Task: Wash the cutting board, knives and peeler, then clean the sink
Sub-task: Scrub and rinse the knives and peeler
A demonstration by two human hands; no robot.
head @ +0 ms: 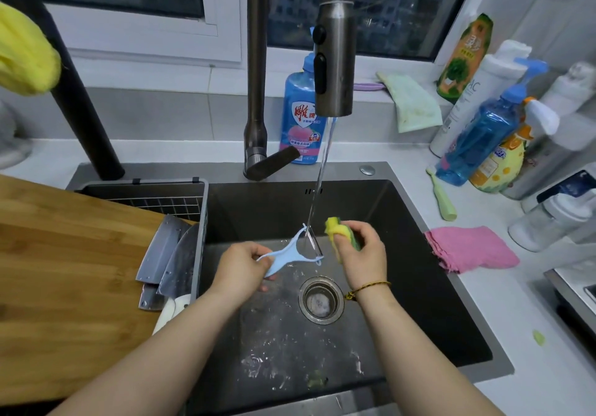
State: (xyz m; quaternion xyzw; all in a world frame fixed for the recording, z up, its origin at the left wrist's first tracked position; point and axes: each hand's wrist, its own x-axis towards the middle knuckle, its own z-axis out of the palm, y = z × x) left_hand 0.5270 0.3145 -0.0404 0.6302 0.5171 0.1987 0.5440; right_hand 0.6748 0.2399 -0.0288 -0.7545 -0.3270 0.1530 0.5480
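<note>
My left hand point(240, 269) grips the handle of a light blue peeler point(292, 249) over the dark sink point(435, 286). Its blade end sits under the stream of water from the faucet point(333, 60). My right hand point(362, 254) squeezes a yellow and green sponge point(337, 230) just right of the peeler. The wooden cutting board point(64, 270) lies on the left across the counter. Two cleaver knives point(171, 260) lean in the drain basket point(201, 222) at the sink's left side, with a white-handled knife point(171, 312) beside them.
Foam and scraps dot the sink floor around the drain point(321, 301). A blue dish soap bottle point(298, 119) stands behind the faucet. A pink cloth point(471, 248), a green cloth point(412, 102) and several spray bottles point(483, 131) crowd the right counter. A yellow cloth point(25, 54) hangs upper left.
</note>
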